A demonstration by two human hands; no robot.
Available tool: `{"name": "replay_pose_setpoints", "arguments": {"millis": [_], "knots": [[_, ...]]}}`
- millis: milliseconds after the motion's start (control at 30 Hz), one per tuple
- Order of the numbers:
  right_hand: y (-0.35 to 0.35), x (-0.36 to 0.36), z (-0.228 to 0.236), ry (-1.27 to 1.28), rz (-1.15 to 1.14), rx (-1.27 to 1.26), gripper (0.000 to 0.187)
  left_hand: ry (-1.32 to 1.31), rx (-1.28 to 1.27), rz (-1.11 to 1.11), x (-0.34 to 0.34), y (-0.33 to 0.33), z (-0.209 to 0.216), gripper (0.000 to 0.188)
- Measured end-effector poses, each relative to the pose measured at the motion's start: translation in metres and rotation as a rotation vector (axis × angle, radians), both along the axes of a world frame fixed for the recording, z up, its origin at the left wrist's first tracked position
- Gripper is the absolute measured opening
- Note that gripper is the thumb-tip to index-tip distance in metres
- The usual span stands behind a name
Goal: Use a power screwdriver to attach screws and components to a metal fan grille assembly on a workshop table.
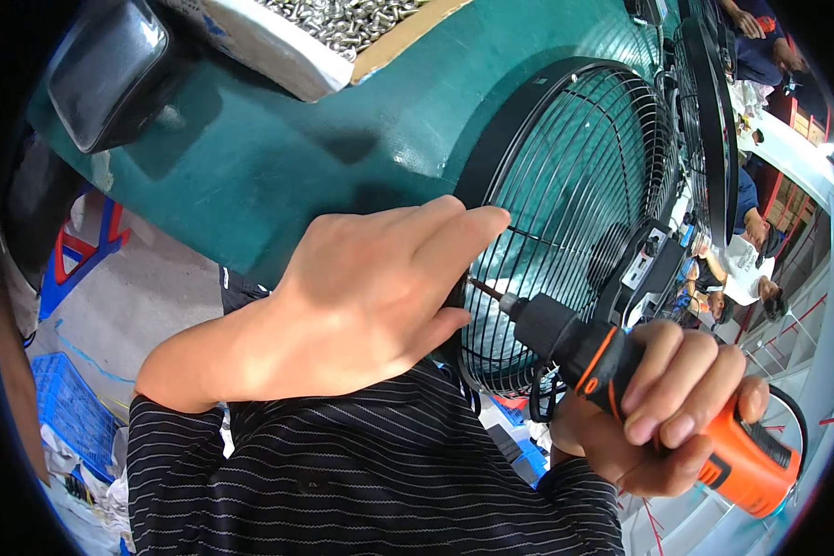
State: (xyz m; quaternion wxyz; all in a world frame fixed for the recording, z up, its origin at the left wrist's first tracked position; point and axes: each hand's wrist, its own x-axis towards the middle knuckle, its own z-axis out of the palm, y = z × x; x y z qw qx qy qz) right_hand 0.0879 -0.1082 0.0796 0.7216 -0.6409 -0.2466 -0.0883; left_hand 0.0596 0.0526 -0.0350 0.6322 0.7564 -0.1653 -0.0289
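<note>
My right hand (681, 408) is closed around an orange and black power screwdriver (579, 347). Its bit points left, the tip by the rim of a round black fan (579, 185), in the gap between my left thumb and forefinger. My left hand (371, 283) is bent over the near left part of that rim. Its forefinger lies over the wire guard and its thumb is lower down; the other fingertips are hidden. The fan stands tilted on the green tabletop (278, 176), its wire guard facing right. A black bracket (644, 264) sits at the guard's right side.
A cardboard box (283, 46) of loose metal screws stands at the far left, beside a glossy black plastic part (111, 74). More black fan frames (709, 120) stand at the right, with several people beyond. A blue basket (69, 408) is on the floor at left.
</note>
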Motion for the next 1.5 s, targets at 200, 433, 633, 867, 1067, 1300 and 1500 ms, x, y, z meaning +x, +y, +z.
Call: {"name": "replay_pose_setpoints", "arguments": {"millis": [200,433,633,867,1067,1300,1500], "knots": [[-0.002,0.011,0.009,0.141,0.001,0.040,0.033,-0.004,-0.005,0.010,0.002,-0.001,0.004,0.074],[-0.009,0.030,0.005,0.175,0.272,0.007,0.038,0.017,0.006,-0.013,0.003,0.002,0.004,0.071],[-0.010,0.026,0.003,0.133,0.498,-0.079,0.041,0.039,0.006,-0.031,0.003,0.009,0.000,0.075],[-0.031,0.014,0.030,0.124,0.423,0.057,0.050,-0.054,0.002,0.025,0.007,0.000,0.015,0.076],[-0.113,-0.022,0.097,0.108,0.142,0.511,0.046,0.089,0.150,0.027,-0.008,-0.007,0.035,0.062],[-0.205,-0.134,0.085,-0.055,-0.462,0.580,0.038,0.185,-0.073,-0.025,-0.010,-0.008,0.032,0.045],[-0.266,-0.204,0.060,-0.031,-0.740,0.608,0.034,0.206,-0.129,-0.068,0.010,-0.014,0.012,0.052]]}}
